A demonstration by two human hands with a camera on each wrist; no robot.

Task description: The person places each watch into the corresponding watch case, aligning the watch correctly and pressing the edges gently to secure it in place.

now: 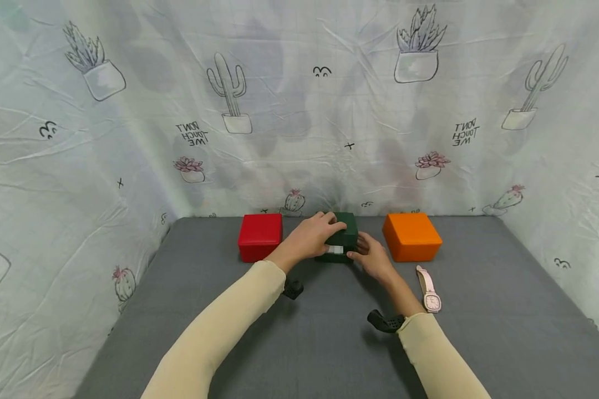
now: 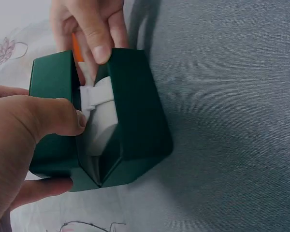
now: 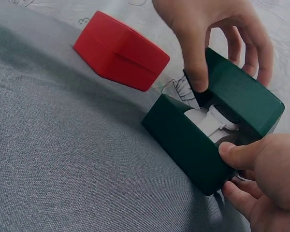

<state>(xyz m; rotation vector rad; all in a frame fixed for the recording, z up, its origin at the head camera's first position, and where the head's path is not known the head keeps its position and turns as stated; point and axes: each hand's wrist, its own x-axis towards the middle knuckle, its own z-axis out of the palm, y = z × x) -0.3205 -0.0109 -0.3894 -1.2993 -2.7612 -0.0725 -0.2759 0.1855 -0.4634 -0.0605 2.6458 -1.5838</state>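
A green watch box (image 1: 348, 233) stands partly open at the back middle of the table. My left hand (image 1: 310, 235) grips its lid (image 3: 246, 94) from above, thumb at the lid's front edge and fingers over the far side. The right hand (image 1: 376, 259) holds the lower half (image 2: 140, 111) at its right end, with the thumb on the rim. Through the gap shows a white watch (image 3: 213, 123) with a dark face, wrapped round a pale cushion (image 2: 104, 123). In the left wrist view the lid hides the watch face.
To the left stands a closed red box (image 1: 260, 238); to the right, a closed orange box (image 1: 413, 237). A pink watch (image 1: 431, 299) lies on the grey table (image 1: 329, 343) in front of the orange box. Behind everything hangs a printed white cloth (image 1: 299, 111).
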